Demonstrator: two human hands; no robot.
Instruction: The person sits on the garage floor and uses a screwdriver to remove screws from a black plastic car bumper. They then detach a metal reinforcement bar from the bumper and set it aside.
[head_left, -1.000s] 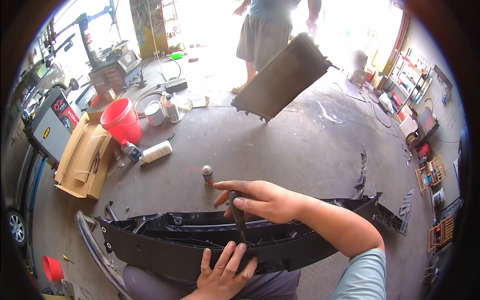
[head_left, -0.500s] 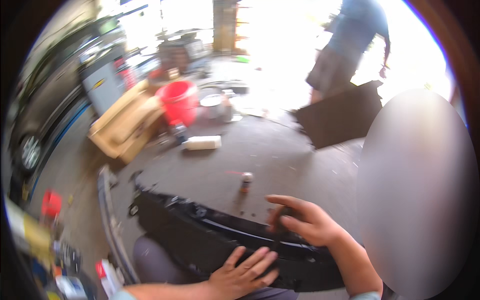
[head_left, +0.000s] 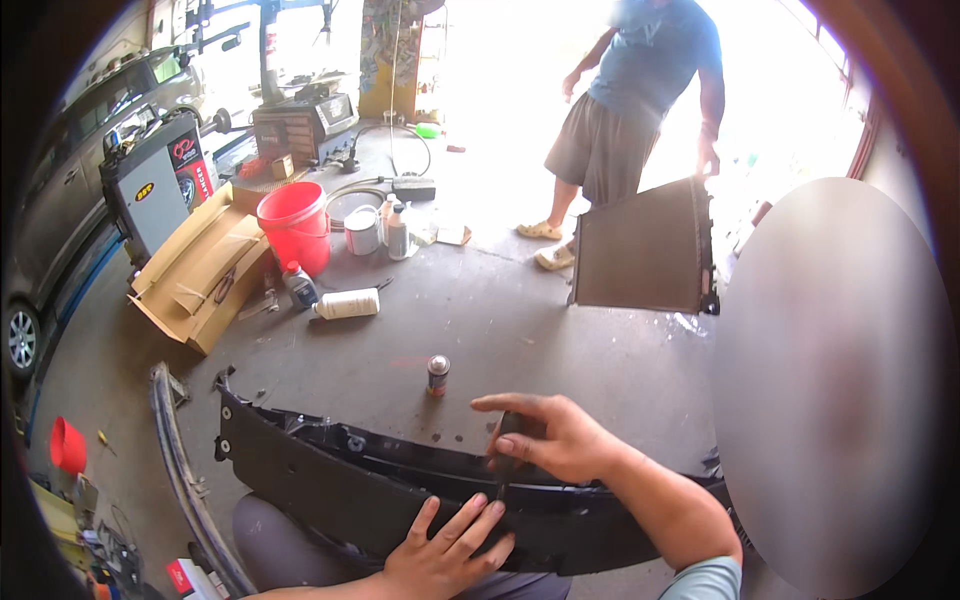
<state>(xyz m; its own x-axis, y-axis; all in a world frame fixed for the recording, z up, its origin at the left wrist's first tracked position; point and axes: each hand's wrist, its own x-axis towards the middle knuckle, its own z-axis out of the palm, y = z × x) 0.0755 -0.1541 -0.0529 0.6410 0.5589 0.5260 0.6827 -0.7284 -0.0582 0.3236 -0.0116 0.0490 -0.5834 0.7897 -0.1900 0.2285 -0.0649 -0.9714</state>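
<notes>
Left grip [head_left: 445, 548] is laid, with the fingers spread, on a long black plastic car panel [head_left: 330, 480], which is placed by the person's knee [head_left: 268, 535]. Slightly beyond, a black screwdriver [head_left: 511, 422] is pinched by the right grip [head_left: 565, 440], its shaft pointed down near the left fingertips. Past the panel, a spray can [head_left: 438, 376] is seen upright on the floor [head_left: 590, 370]. Farther, a red bucket [head_left: 298, 240] is seen; farthest, a flat radiator [head_left: 640, 255] is held by a co-worker [head_left: 655, 60].
</notes>
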